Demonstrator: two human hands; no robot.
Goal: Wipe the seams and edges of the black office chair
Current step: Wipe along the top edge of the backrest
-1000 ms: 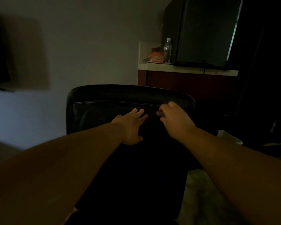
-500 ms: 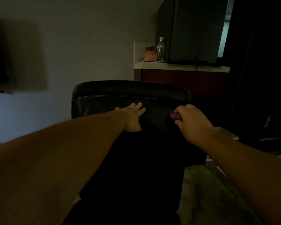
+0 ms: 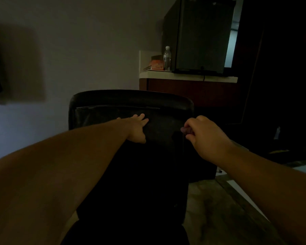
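Pressing flat, left hand [image 3: 137, 129] fingers straight on chair back [image 3: 113, 101] centre | right hand [image 3: 204, 136] fingers curled, pinching something small and dim at back's right edge | bottle [image 3: 167, 58] on far table [image 3: 187, 76]

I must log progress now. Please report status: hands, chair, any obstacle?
Left hand flat on the chair back. Right hand curled at its right edge; contents too dark to tell. No obstacle seen.

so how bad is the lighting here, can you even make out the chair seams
Head view: very dim, with the black chair mostly lost in shadow; only the top seam catches light. Left hand lies flat on the backrest, right hand curled, its contents unreadable.
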